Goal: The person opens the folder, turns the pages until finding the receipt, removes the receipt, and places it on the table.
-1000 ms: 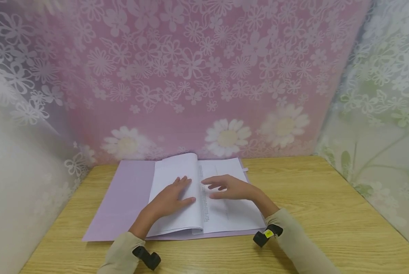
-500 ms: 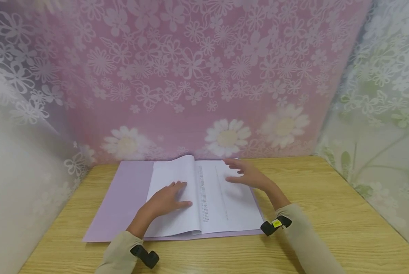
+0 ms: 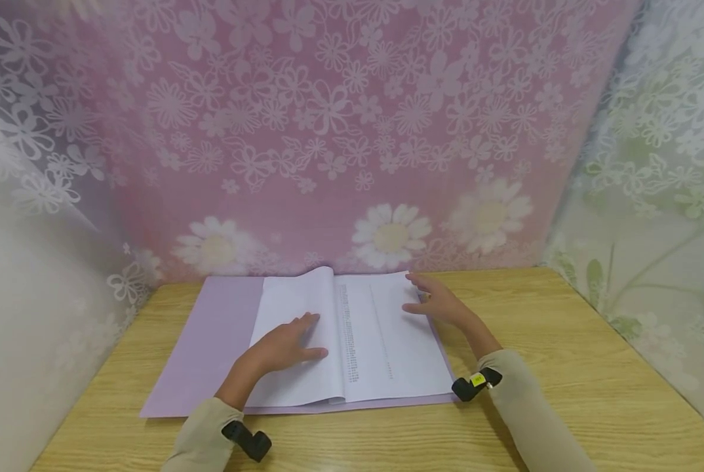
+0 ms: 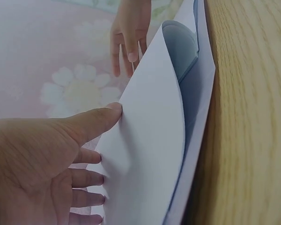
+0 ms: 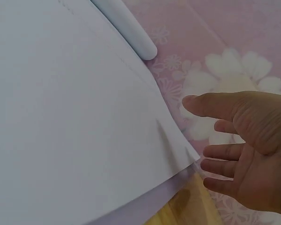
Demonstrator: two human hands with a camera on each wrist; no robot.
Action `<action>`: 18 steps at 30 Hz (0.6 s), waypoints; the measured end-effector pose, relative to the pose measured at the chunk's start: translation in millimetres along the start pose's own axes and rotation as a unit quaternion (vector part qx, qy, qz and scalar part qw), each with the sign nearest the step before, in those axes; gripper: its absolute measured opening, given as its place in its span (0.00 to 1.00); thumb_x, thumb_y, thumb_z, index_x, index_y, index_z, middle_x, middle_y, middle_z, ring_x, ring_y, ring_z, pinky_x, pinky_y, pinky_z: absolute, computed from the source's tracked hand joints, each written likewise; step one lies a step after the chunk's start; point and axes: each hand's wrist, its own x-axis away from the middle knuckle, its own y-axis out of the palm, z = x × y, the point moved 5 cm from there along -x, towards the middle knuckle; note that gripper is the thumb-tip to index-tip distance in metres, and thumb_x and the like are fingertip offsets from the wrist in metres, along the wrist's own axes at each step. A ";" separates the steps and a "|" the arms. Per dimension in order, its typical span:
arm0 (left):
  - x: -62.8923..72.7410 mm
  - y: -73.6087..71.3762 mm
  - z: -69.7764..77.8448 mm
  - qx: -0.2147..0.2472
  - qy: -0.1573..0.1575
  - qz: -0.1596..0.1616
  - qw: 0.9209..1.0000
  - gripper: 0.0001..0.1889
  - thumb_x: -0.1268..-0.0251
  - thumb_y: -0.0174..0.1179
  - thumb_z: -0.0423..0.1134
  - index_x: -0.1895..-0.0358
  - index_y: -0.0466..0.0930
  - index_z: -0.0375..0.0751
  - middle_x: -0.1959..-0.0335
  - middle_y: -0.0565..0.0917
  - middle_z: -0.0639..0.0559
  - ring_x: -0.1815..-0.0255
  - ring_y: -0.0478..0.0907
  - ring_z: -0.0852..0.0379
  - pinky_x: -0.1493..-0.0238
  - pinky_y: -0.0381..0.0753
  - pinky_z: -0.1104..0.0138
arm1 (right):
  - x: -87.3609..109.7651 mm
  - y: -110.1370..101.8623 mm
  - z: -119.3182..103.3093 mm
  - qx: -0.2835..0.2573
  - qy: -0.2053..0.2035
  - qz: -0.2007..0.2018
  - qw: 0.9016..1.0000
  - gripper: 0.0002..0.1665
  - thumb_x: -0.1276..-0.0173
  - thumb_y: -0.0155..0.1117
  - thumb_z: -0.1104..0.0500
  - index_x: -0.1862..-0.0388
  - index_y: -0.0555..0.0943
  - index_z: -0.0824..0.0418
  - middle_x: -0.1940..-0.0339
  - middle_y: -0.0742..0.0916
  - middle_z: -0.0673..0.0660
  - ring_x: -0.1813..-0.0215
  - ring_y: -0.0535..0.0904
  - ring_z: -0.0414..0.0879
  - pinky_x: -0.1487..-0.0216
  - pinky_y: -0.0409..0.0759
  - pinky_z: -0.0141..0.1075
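A purple folder (image 3: 225, 328) lies open on the table, with white printed sheets inside. My left hand (image 3: 284, 344) rests its spread fingertips on the turned left-hand pages (image 3: 293, 295); in the left wrist view those pages (image 4: 147, 126) bulge up in a curve under the thumb and fingers. My right hand (image 3: 437, 305) is over the upper right corner of the right-hand page (image 3: 399, 354), thumb and fingers parted. In the right wrist view, the fingertips of my right hand (image 5: 243, 150) are right beside the corner of that sheet (image 5: 107, 122), with nothing between them.
The wooden table (image 3: 535, 341) extends to both sides and in front of the folder. A pink flowered backdrop (image 3: 328, 164) stands directly behind the folder's far edge. Pale flowered side panels (image 3: 670, 229) border the table.
My right hand has moved from above the middle of the binding to the right page's upper corner. My left hand has slid slightly left and the turned pages have settled a little.
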 end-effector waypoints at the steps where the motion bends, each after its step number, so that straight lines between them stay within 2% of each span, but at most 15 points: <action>1: 0.1 0.4 -0.4 0.000 -0.001 -0.001 1.000 0.44 0.33 0.66 0.57 0.20 0.59 0.40 0.19 0.61 0.40 0.18 0.57 0.38 0.22 0.62 0.45 | -0.1 0.8 1.7 0.002 0.001 0.000 1.000 0.48 0.32 0.72 0.54 0.19 0.60 0.66 0.18 0.62 0.68 0.20 0.59 0.70 0.25 0.64 0.63; 10: 0.7 3.5 -3.2 -0.001 -0.003 -0.008 1.000 0.45 0.33 0.65 0.58 0.20 0.59 0.40 0.19 0.62 0.41 0.19 0.58 0.38 0.22 0.62 0.45 | -0.4 4.7 14.9 0.012 0.028 -0.001 1.000 0.53 0.30 0.71 0.53 0.16 0.52 0.63 0.18 0.61 0.69 0.18 0.56 0.68 0.21 0.58 0.61; 18: -0.7 2.4 -3.4 0.004 0.000 -0.015 1.000 0.44 0.32 0.65 0.57 0.20 0.58 0.40 0.19 0.60 0.41 0.18 0.56 0.38 0.21 0.60 0.45 | 0.3 7.1 15.9 0.026 0.039 -0.012 0.999 0.53 0.29 0.69 0.51 0.16 0.51 0.64 0.17 0.59 0.68 0.17 0.53 0.67 0.20 0.55 0.60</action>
